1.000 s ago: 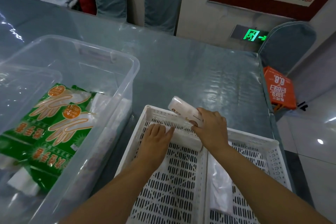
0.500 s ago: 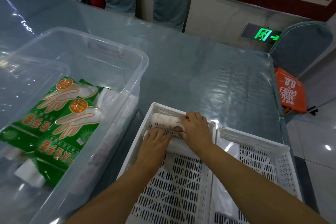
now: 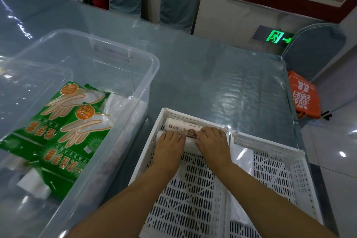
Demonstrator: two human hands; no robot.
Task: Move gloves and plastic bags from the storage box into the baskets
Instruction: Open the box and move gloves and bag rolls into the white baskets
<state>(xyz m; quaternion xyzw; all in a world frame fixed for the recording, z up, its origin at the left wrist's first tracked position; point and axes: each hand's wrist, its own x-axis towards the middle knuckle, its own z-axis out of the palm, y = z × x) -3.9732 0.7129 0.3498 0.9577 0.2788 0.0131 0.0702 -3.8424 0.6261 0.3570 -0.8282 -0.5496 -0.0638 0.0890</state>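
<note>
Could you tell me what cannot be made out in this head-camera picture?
- Plastic bag roll: label partly covered by the left hand and right hand.
- Right basket: near end cut off by the bottom edge.
- Storage box: lower items blurred behind its wall.

A grey-blue desk (image 3: pixel 202 75) under a glossy clear cover is carrying everything here, its sheen catching the light. The clear storage box (image 3: pixel 123 52) is sitting on its left side, and two white slotted baskets are resting side by side at the near edge, the left basket (image 3: pixel 152 147) just beside the box and the right basket (image 3: pixel 301 176) touching it.
</note>
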